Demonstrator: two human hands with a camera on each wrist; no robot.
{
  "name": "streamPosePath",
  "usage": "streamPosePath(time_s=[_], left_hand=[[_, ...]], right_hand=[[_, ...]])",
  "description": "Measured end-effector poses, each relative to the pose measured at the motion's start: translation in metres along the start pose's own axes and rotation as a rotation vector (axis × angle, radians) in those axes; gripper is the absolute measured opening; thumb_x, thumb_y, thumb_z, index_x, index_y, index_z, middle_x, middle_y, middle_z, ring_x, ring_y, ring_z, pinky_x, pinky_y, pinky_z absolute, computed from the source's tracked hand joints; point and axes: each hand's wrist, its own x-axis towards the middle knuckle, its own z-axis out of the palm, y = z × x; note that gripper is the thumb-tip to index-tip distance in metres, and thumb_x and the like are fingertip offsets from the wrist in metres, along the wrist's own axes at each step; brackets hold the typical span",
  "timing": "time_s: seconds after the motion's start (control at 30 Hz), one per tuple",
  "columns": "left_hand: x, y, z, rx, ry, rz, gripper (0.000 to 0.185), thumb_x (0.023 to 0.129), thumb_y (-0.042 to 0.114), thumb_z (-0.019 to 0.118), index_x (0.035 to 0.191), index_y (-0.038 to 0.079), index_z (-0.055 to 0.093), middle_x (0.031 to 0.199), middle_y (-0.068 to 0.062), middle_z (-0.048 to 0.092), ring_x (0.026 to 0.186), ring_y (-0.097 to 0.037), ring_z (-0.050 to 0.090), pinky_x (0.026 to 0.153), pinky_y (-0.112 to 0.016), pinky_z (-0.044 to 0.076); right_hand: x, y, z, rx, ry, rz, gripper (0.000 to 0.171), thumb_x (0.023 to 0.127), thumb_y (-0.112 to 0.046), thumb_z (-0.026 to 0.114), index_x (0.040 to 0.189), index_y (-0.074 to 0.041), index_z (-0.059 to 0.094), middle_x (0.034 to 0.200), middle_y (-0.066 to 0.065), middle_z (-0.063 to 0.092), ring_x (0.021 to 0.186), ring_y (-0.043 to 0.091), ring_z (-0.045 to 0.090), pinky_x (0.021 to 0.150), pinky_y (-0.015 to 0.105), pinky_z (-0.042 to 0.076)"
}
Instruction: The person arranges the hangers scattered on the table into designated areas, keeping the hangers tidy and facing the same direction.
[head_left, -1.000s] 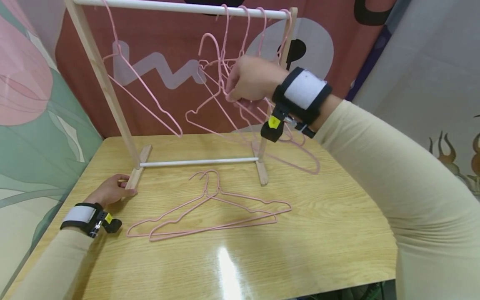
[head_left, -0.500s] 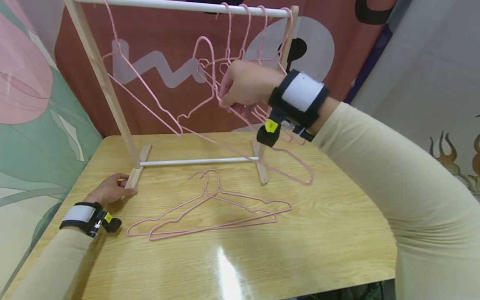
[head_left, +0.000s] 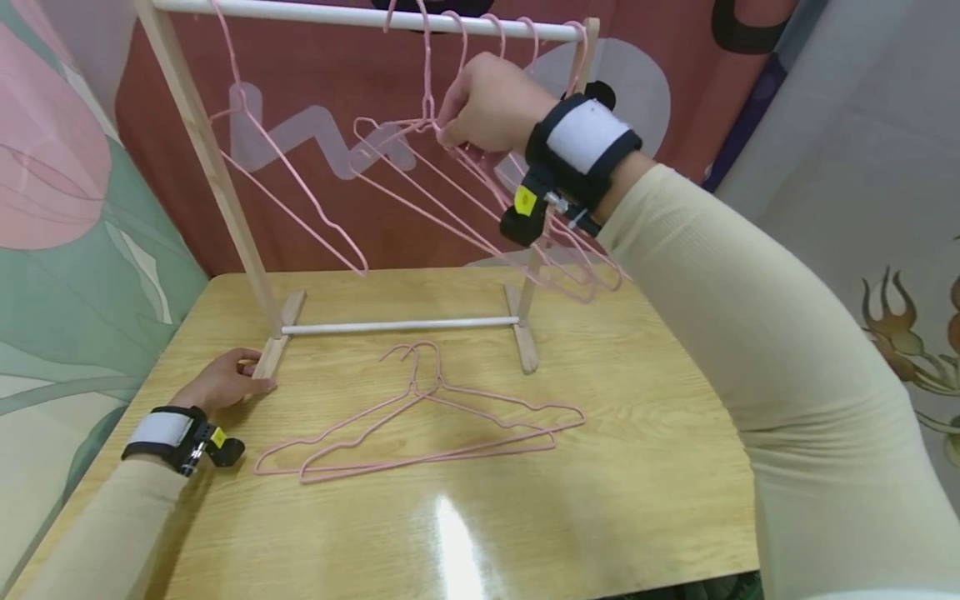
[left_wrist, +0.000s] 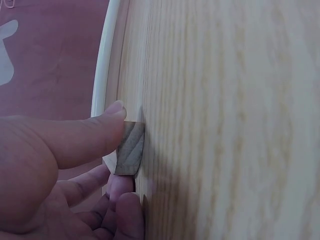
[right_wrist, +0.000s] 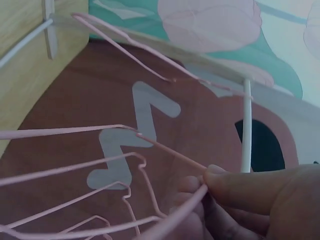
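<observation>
Light is bright and even across the head view, coming from overhead: a white streak of glare lies on the glossy light-wood tabletop (head_left: 457, 533) near its front edge, with a paler sheen spreading around it. Shadows are soft and faint; a dim one sits beside the left forearm. The view bends toward its edges, so the wooden upright of the small clothes rack (head_left: 198, 142) leans. The head view is sharp in the middle and slightly soft at the margins. The left wrist view is blurred and close, the wood grain smeared. In the right wrist view the near thumb and thin pink wire hanger (right_wrist: 165, 150) are out of focus.
</observation>
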Motion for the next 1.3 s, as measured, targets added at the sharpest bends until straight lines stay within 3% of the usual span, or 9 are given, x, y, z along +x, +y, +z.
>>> streamPosePath(time_s=[0.23,0.43,0.8,1.1,1.3], left_hand=[[0.001,-0.001,0.0,0.005,0.008,0.003,0.069,0.099,0.018,0.067,0.142,-0.021,0.029,0.116,-0.03,0.048,0.099,-0.034,0.05,0.076,-0.031,0.042],[-0.001,-0.001,-0.002,-0.002,0.008,-0.01,0.07,0.098,0.018,0.067,0.142,-0.021,0.028,0.116,-0.031,0.048,0.099,-0.035,0.049,0.076,-0.032,0.042],[-0.004,0.0,-0.004,0.008,0.004,-0.01,0.069,0.099,0.018,0.067,0.142,-0.02,0.028,0.121,-0.034,0.047,0.104,-0.038,0.049,0.079,-0.035,0.041],[-0.001,-0.001,-0.002,-0.006,0.012,-0.024,0.071,0.098,0.019,0.068,0.143,-0.019,0.028,0.122,-0.034,0.047,0.105,-0.04,0.049,0.081,-0.036,0.041],[0.002,-0.002,-0.001,0.007,0.017,-0.039,0.071,0.098,0.021,0.068,0.144,-0.018,0.029,0.123,-0.034,0.047,0.105,-0.039,0.049,0.08,-0.036,0.04]], right_hand=[[0.02,0.002,-0.002,0.14,0.102,0.069,0.022,0.101,-0.025,0.065,0.113,-0.01,0.072,0.086,0.001,0.061,0.064,0.011,0.058,0.059,0.018,0.049],[0.039,-0.001,0.009,0.222,0.132,0.093,0.022,0.101,-0.023,0.065,0.115,-0.009,0.072,0.087,-0.002,0.06,0.064,0.009,0.055,0.057,0.019,0.046],[0.063,-0.007,0.025,0.229,0.115,0.141,0.017,0.102,-0.021,0.063,0.111,-0.009,0.071,0.077,-0.006,0.063,0.057,0.007,0.055,0.052,0.019,0.043],[0.068,-0.007,0.037,0.14,0.106,0.147,0.021,0.102,-0.024,0.064,0.115,-0.012,0.074,0.089,-0.004,0.058,0.07,0.01,0.052,0.06,0.024,0.042],[0.066,-0.006,0.04,0.04,0.115,0.134,0.027,0.102,-0.028,0.062,0.124,-0.016,0.074,0.12,-0.001,0.065,0.108,0.014,0.055,0.086,0.025,0.043]])
